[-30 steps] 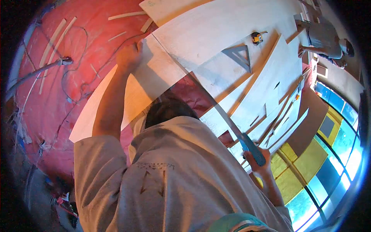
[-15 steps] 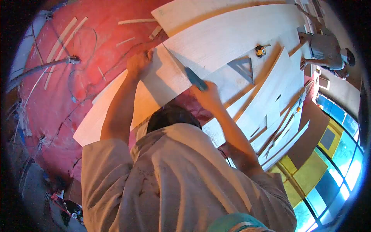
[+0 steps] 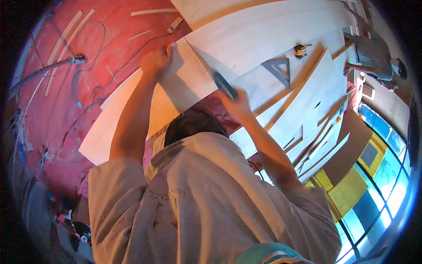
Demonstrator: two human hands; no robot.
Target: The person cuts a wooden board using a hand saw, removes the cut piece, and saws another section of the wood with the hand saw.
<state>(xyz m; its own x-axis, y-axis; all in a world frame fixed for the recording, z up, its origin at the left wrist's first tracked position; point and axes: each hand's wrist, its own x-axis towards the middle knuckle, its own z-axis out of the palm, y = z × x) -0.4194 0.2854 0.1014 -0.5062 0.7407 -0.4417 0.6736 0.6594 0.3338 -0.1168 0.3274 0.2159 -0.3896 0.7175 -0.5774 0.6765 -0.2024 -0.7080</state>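
A pale wooden board lies slantwise in front of me, its surface partly in shadow. A hand saw with a dark teal handle crosses the board, its thin blade lying along a line between the board's far and near edges. My right hand is wrapped round the saw's handle at the near edge. Over at the far edge, my left hand grips the board to the left of the blade, its fingers curled and partly hidden. The blade's teeth cannot be made out.
A triangular square and a yellow-black tape measure lie on panels to the right. Long strips and offcuts rest there too. A pipe and thin wood strips are on the red surface. Another person stands far right.
The camera view has shifted slightly. My right hand and the saw have moved a little along the board, and my left hand keeps its place at the far edge.
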